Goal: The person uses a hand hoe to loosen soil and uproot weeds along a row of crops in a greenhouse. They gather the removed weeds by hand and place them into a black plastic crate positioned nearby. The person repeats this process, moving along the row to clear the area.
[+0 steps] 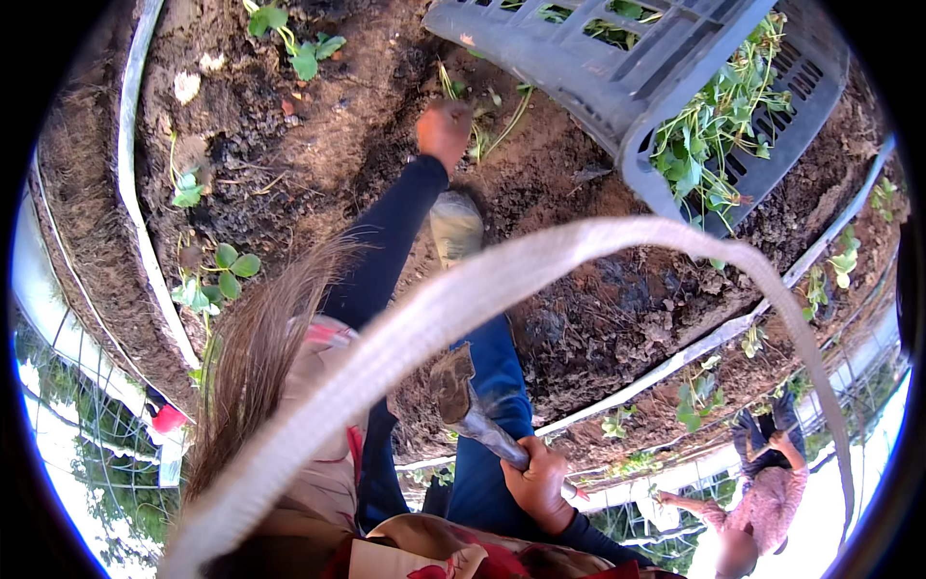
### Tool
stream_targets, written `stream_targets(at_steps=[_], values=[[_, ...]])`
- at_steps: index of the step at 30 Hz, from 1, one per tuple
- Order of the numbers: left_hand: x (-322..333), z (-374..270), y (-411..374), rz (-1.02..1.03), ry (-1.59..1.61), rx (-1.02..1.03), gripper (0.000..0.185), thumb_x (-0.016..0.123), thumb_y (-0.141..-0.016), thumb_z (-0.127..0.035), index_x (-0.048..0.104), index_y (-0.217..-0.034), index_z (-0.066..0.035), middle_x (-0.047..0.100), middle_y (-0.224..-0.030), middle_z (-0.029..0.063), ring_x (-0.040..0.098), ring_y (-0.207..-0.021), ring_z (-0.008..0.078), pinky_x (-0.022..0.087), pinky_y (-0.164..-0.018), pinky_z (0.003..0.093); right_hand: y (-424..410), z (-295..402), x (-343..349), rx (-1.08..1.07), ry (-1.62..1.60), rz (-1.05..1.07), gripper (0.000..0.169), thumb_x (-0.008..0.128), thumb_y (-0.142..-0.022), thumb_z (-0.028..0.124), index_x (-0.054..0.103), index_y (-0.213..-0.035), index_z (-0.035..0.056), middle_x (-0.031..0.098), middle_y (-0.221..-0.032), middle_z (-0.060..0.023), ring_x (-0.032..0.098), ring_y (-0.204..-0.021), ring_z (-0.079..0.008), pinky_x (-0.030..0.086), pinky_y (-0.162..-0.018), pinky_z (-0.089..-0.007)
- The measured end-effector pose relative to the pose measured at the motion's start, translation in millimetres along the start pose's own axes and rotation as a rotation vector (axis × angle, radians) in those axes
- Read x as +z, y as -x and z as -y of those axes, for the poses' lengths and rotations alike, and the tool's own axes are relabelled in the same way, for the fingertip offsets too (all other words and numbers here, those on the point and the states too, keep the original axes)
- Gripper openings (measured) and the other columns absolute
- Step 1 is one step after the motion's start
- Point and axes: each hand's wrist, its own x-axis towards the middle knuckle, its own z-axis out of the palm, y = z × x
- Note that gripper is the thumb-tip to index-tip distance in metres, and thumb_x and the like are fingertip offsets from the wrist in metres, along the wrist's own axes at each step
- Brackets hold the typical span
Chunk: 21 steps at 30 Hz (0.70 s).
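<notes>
My left hand (pixel 443 132) reaches down to the brown soil, beside loose strawberry seedlings (pixel 499 134) with long stems. Its fingers are turned away and blurred, so whether they hold a stem is hidden. Close to my body, my right hand (pixel 537 481) grips the metal shaft of a short hand tool (pixel 477 420), which has a broad, soil-caked blade pointing up and left. Just past my left wrist, a muddy boot (pixel 457 226) rests on the ground. A grey plastic crate (pixel 579 79) lies tilted at the upper right, with many leafy seedlings (pixel 712 130) inside.
Pale edging strips (pixel 134 145) border the bed on both sides. Planted seedlings (pixel 228 271) stand at the left, others (pixel 311 54) at the top. A pale strap (pixel 506 268) arcs across the foreground. Another person (pixel 759 499) works beyond the right edging.
</notes>
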Motion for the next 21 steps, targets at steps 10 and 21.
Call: stream_targets(at_steps=[10, 21], values=[[5.0, 0.2, 21.5, 0.808, 0.660, -0.775, 0.005, 0.066, -0.075, -0.006, 0.063, -0.077, -0.003, 0.059, -0.072, 0.0052, 0.060, -0.065, 0.0147, 0.051, -0.058, 0.0281, -4.8, 15.3, 5.9, -0.014, 0.002, 0.046, 0.021, 0.074, -0.068, 0.013, 0.058, -0.080, 0.0080, 0.059, -0.062, -0.0150, 0.059, -0.057, -0.0360, 0.045, -0.050, -0.0428], [-202.6, -52.1, 100.9, 0.974, 1.608, -0.814, 0.009, 0.061, -0.080, -0.001, 0.060, -0.089, 0.000, 0.062, -0.083, 0.0083, 0.061, -0.075, 0.0196, 0.051, -0.066, 0.0318, -6.3, 38.9, 19.5, -0.160, 0.408, 0.076, 0.021, 0.069, -0.074, 0.024, 0.059, -0.084, 0.0086, 0.061, -0.061, -0.0151, 0.062, -0.056, -0.0347, 0.049, -0.053, -0.0454]])
